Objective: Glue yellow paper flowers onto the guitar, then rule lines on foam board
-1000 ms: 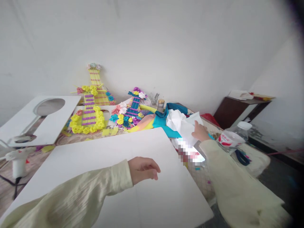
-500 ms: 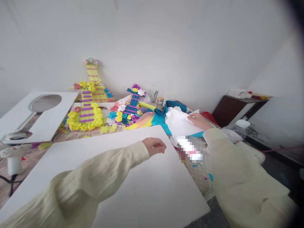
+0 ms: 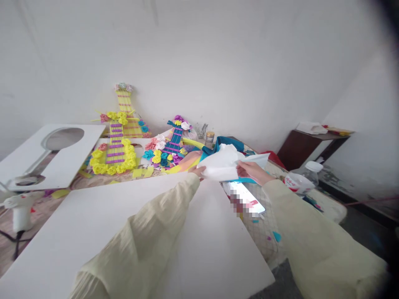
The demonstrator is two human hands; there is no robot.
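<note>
While the right hand (image 3: 251,171) pinches the paper (image 3: 220,162) with thumb and fingertips, the left hand (image 3: 196,170) grips its opposite edge with curled fingers, seemingly to hold it spread by the board's (image 3: 202,241) far right corner.

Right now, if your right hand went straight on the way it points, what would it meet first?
The right hand would likely meet the white paper it holds, though exact depth is hard to judge.
</note>
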